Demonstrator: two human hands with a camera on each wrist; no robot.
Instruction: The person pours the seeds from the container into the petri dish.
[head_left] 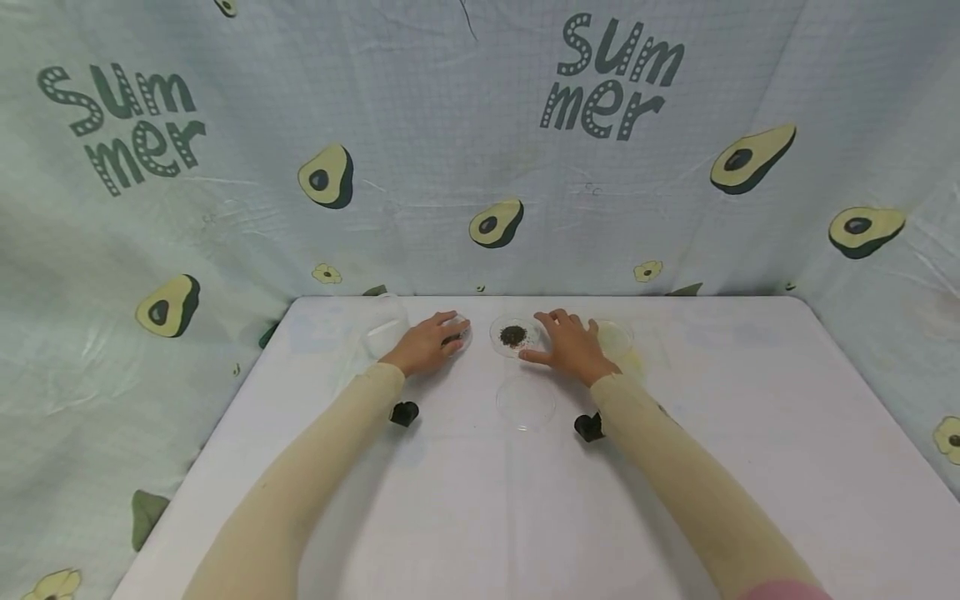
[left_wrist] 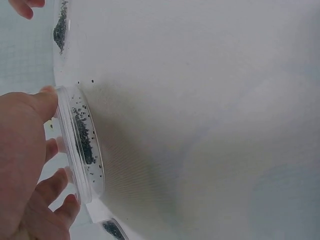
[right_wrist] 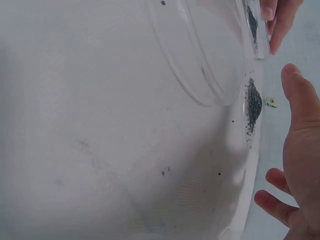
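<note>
At the table's far side, my left hand (head_left: 427, 344) grips the clear lid (left_wrist: 70, 145) of a petri dish (left_wrist: 97, 150) by its rim, thumb on one side and fingers on the other. Dark granules (left_wrist: 84, 140) lie inside that dish. To its right, an uncovered petri dish (head_left: 497, 337) holds a heap of dark granules (head_left: 513, 336). My right hand (head_left: 573, 346) hovers at this dish's right side, fingers spread and thumb close to the rim, holding nothing. A clear empty lid (head_left: 525, 404) lies in front of the heaped dish.
Right of my right hand is a clear dish with a yellowish tint (head_left: 615, 337). Another clear dish (head_left: 384, 335) lies left of my left hand. A few loose granules dot the white table (head_left: 465, 517). A printed cloth (head_left: 420, 125) hangs behind.
</note>
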